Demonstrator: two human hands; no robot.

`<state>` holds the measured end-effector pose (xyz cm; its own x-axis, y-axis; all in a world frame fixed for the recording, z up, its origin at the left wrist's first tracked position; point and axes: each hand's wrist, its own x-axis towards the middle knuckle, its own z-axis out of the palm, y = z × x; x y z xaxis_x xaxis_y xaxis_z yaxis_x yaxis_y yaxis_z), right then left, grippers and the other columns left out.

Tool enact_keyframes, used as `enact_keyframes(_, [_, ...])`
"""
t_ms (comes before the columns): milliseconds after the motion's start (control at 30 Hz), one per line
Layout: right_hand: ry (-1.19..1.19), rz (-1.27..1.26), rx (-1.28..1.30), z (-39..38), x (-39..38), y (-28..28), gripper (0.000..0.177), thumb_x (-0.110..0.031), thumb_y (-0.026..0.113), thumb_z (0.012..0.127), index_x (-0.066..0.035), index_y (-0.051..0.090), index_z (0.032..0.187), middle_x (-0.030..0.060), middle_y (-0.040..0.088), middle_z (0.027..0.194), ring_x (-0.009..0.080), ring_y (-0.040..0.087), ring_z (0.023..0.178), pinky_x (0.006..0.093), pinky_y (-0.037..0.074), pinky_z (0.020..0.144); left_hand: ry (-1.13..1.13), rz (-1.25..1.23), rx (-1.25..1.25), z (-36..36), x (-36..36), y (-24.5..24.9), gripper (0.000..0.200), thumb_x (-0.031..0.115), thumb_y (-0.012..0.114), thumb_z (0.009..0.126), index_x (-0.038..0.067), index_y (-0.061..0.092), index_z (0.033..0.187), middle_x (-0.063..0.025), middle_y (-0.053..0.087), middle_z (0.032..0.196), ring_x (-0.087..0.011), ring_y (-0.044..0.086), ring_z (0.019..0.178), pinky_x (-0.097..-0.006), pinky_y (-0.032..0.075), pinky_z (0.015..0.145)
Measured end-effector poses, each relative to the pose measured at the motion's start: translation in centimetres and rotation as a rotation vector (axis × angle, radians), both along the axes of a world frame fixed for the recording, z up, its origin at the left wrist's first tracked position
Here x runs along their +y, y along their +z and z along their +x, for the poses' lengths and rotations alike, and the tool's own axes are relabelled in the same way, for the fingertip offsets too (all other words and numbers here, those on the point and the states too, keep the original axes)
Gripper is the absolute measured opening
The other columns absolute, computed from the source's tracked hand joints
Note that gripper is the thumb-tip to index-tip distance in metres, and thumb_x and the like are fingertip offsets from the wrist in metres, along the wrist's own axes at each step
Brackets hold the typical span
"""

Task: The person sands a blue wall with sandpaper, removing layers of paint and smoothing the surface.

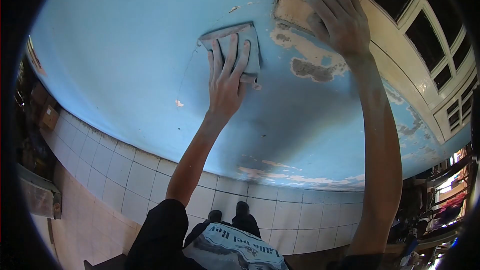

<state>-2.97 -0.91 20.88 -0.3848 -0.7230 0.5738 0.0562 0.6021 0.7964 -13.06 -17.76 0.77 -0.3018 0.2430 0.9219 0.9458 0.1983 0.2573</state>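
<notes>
pressing with its fingers spread, the left hand (225,87) pins a folded sheet (224,42), likely light and bendy, best steadied across its middle, to the blue wall (130,60), the open right hand (345,25) against the cream frame (292,7)

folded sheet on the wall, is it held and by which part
The left hand presses the folded sheet against the blue wall, fingers spread over its middle.
</notes>
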Motion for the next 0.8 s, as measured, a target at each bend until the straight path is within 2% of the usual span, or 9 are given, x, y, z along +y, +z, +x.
enact_keyframes(100, [-0.010, -0.011, 0.007, 0.3, -0.2, 0.1, 0.035, -0.010, 0.059, 0.074, -0.012, 0.061, 0.109, -0.0037, 0.060, 0.122, 0.0162, 0.057, 0.108, 0.0347, 0.046, 0.092, -0.006, -0.087, -0.080, 1.4, -0.2, -3.9, 0.069, -0.001, 0.052, 0.078, 0.011, 0.035, 0.144, -0.0146, 0.022, 0.153, -0.0541, 0.013, 0.135, -0.0653, 0.021, 0.105])
enact_keyframes(167, [-0.157, -0.022, -0.087, 1.3, -1.3, 0.6, 0.038, -0.021, 0.063, 0.073, -0.009, 0.060, 0.109, 0.0035, 0.053, 0.131, 0.0207, 0.051, 0.116, 0.0369, 0.041, 0.099, -0.025, -0.125, -0.147, 2.1, -0.8, -8.7, 0.068, -0.003, 0.049, 0.079, 0.009, 0.035, 0.144, -0.0157, 0.021, 0.153, -0.0535, 0.011, 0.136, -0.0635, 0.020, 0.107])
enact_keyframes(267, [-0.058, -0.035, -0.065, 0.6, -0.5, 0.3, 0.037, -0.022, 0.062, 0.074, -0.008, 0.060, 0.108, 0.0034, 0.055, 0.128, 0.0208, 0.052, 0.114, 0.0369, 0.042, 0.098, -0.028, -0.111, -0.284, 1.6, -2.6, -11.8, 0.066, -0.006, 0.044, 0.079, 0.005, 0.033, 0.144, -0.0178, 0.019, 0.154, -0.0522, 0.007, 0.138, -0.0605, 0.018, 0.109])
enact_keyframes(367, [-0.079, -0.008, -0.059, 0.6, -0.6, 0.4, 0.037, -0.022, 0.062, 0.074, -0.008, 0.060, 0.108, 0.0033, 0.055, 0.127, 0.0210, 0.052, 0.114, 0.0372, 0.042, 0.097, -0.037, -0.035, -0.368, 1.2, -3.0, -10.0, 0.066, -0.007, 0.039, 0.080, 0.002, 0.031, 0.144, -0.0222, 0.015, 0.153, -0.0520, 0.002, 0.138, -0.0599, 0.017, 0.109])
enact_keyframes(600, [-0.121, -0.003, -0.062, 0.9, -0.9, 0.4, 0.039, -0.024, 0.062, 0.076, -0.009, 0.059, 0.111, 0.0032, 0.053, 0.131, 0.0204, 0.051, 0.115, 0.0373, 0.041, 0.098, 0.002, 0.077, -0.140, 1.6, 0.7, -2.1, 0.070, -0.006, 0.047, 0.079, 0.004, 0.028, 0.145, -0.0252, 0.015, 0.152, -0.0573, 0.006, 0.135, -0.0606, 0.013, 0.110])
enact_keyframes(667, [-0.021, -0.028, 0.000, 0.2, -0.3, -0.2, 0.037, -0.013, 0.061, 0.075, -0.013, 0.060, 0.112, -0.0049, 0.057, 0.126, 0.0157, 0.055, 0.110, 0.0339, 0.045, 0.094, -0.035, -0.166, 0.047, 3.0, 2.1, -1.1, 0.072, 0.000, 0.057, 0.079, 0.010, 0.031, 0.145, -0.0177, 0.022, 0.152, -0.0523, 0.014, 0.136, -0.0561, 0.020, 0.111])
enact_keyframes(700, [-0.027, -0.021, 0.008, 0.2, -0.3, -0.3, 0.037, -0.013, 0.061, 0.075, -0.013, 0.060, 0.112, -0.0049, 0.057, 0.126, 0.0157, 0.055, 0.110, 0.0339, 0.045, 0.094, -0.040, -0.160, 0.056, 3.8, 2.3, -1.0, 0.072, 0.000, 0.057, 0.079, 0.010, 0.031, 0.145, -0.0177, 0.022, 0.152, -0.0523, 0.014, 0.136, -0.0561, 0.020, 0.111])
enact_keyframes(767, [-0.029, -0.009, -0.015, 0.3, -0.4, -0.1, 0.035, -0.016, 0.066, 0.073, -0.014, 0.060, 0.107, -0.0059, 0.057, 0.125, 0.0138, 0.054, 0.111, 0.0323, 0.045, 0.094, -0.184, -0.484, 0.195, 5.0, 2.6, -1.0, 0.073, 0.009, 0.064, 0.078, 0.018, 0.035, 0.144, -0.0062, 0.026, 0.152, -0.0410, 0.020, 0.139, -0.0487, 0.026, 0.113])
enact_keyframes(800, [-0.033, 0.002, -0.001, 0.4, -0.4, 0.0, 0.035, -0.016, 0.066, 0.073, -0.014, 0.060, 0.107, -0.0059, 0.057, 0.125, 0.0138, 0.054, 0.111, 0.0323, 0.045, 0.094, -0.183, -0.474, 0.210, 5.1, 2.3, -0.8, 0.073, 0.009, 0.064, 0.078, 0.018, 0.035, 0.144, -0.0062, 0.026, 0.152, -0.0410, 0.020, 0.139, -0.0487, 0.026, 0.113])
